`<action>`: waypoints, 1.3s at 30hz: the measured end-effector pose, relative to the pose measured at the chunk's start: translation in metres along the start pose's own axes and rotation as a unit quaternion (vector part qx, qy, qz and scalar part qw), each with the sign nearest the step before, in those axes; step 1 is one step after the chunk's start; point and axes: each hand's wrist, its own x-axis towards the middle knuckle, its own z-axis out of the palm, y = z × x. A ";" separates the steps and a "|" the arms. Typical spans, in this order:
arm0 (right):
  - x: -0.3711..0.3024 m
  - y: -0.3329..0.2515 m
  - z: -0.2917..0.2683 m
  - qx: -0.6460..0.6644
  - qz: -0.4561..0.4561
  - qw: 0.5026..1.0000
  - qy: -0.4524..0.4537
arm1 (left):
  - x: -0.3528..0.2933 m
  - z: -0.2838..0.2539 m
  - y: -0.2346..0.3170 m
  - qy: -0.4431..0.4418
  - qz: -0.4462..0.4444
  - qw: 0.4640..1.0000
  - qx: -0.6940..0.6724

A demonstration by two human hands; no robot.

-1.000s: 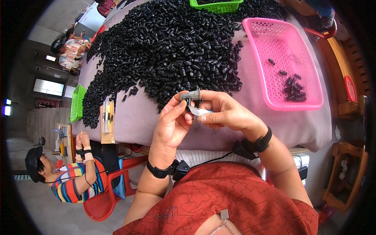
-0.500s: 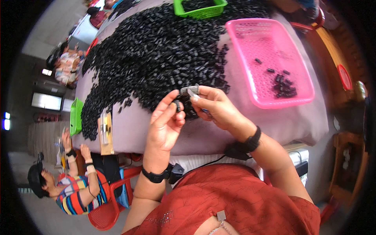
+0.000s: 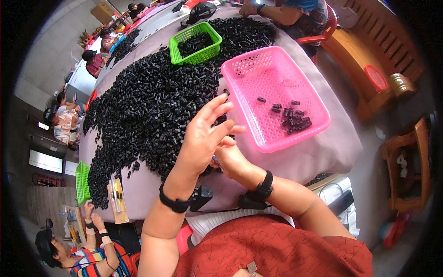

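My left hand reaches toward the pink basket, fingers stretched and spread. A small black cylindrical part shows just past its fingertips, near the basket's left rim; I cannot tell whether it touches them. My right hand is curled below and behind the left, its fingers partly hidden. A bit of something bluish peeks out from it, too small to name. Inside the basket lies a little cluster of black parts.
A wide heap of black parts covers the cloth-covered table. A green basket holding more stands in it. A slim clear package lies at the left edge. Co-workers sit left and far, one person at the table's far end.
The left hand has moved away from the right toward the pink basket, and its fingers have spread from around a black part. The whole view has shifted, showing more of the far table.
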 end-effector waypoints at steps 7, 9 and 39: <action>0.002 -0.001 0.000 0.033 0.005 0.992 -0.124 | -0.080 -0.054 -0.018 0.221 0.016 0.958 0.182; 0.002 0.001 0.001 0.001 0.000 0.991 -0.134 | -0.095 -0.072 -0.039 0.270 -0.020 0.930 0.248; -0.003 0.003 0.004 -0.115 0.019 0.977 -0.178 | -0.114 -0.084 -0.060 0.179 0.027 0.801 0.570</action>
